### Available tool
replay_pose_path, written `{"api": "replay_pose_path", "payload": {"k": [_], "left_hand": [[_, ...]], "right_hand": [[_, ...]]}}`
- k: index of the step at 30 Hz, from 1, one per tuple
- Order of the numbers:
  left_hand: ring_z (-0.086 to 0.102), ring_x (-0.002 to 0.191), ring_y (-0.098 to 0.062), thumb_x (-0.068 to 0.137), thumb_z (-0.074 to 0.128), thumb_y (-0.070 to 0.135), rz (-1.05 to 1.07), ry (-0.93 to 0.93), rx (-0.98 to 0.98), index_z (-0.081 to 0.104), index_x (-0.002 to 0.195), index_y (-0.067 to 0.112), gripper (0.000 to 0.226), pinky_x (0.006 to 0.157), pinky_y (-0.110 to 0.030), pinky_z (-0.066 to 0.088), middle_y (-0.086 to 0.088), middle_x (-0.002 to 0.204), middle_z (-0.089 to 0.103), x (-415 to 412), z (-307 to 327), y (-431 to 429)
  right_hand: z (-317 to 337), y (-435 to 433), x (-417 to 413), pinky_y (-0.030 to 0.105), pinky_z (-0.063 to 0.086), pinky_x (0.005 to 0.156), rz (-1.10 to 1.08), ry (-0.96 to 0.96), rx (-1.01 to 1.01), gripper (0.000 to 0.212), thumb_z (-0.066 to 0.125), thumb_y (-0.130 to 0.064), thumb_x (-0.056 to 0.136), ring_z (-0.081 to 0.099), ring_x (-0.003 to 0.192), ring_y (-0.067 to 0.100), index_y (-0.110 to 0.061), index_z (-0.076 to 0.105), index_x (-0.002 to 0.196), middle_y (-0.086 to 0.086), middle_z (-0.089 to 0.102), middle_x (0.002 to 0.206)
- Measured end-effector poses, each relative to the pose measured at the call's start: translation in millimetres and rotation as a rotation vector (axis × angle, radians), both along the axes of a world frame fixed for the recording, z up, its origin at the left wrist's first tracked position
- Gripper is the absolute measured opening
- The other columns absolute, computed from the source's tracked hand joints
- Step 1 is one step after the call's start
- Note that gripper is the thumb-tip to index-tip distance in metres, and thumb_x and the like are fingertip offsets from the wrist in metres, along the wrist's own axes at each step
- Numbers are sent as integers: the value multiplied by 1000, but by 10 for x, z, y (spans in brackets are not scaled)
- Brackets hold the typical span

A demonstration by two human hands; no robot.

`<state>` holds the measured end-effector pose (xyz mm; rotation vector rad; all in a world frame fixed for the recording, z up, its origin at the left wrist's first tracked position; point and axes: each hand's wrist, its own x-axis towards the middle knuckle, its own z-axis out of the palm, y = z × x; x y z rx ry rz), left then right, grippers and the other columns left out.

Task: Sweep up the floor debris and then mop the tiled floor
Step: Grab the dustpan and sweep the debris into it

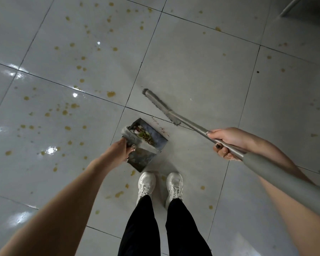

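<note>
Both arms are bare along all of their visible length, from the lower frame edges up to the wrists. The left hand (121,147) shows one pale nail (133,149) with some darker marking on it; the detail is too small to read. The right hand (227,143) has a thumbnail (218,145) painted dark, almost black, while the nail (208,133) on a finger is light and glossy. The legs wear loose black trousers (142,224) of plain cloth that reach the ankles. On the feet are matching off-white trainers (146,183) with thick soles, panelled uppers and white laces.
</note>
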<state>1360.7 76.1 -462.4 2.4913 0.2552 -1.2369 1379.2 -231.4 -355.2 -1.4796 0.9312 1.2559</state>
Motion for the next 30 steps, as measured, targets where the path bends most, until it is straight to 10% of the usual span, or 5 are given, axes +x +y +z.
{"api": "replay_pose_path", "payload": {"k": [6,21,25,30], "left_hand": [[56,61,-7,96,48,28,16,53,-36,39,79,16,22,47,-18,38,-1,77,58,204,126,334],[58,72,-19,97,42,35,-221,71,1,38,99,13,23,52,-27,46,-7,83,56,558,25,443],[56,75,-21,98,40,35,-262,53,17,39,102,11,25,66,-34,50,-10,87,57,707,-1,346],[55,71,-18,98,40,35,-282,76,-7,40,107,7,30,63,-30,48,-9,83,54,915,-21,267]], "right_hand": [[-50,57,29,8,27,27,-104,-15,-52,13,40,-30,99,33,23,4,-22,42,89,1,35,60],[-326,464,-138,11,31,28,-234,-120,-199,7,42,-19,99,38,19,8,-12,42,100,9,39,61],[-395,490,-147,7,29,27,-367,11,-198,28,41,-23,100,37,17,7,-8,38,77,7,40,64],[-432,467,-184,6,24,25,-436,153,-121,38,39,-28,101,32,16,6,-9,35,68,3,40,33]]}}
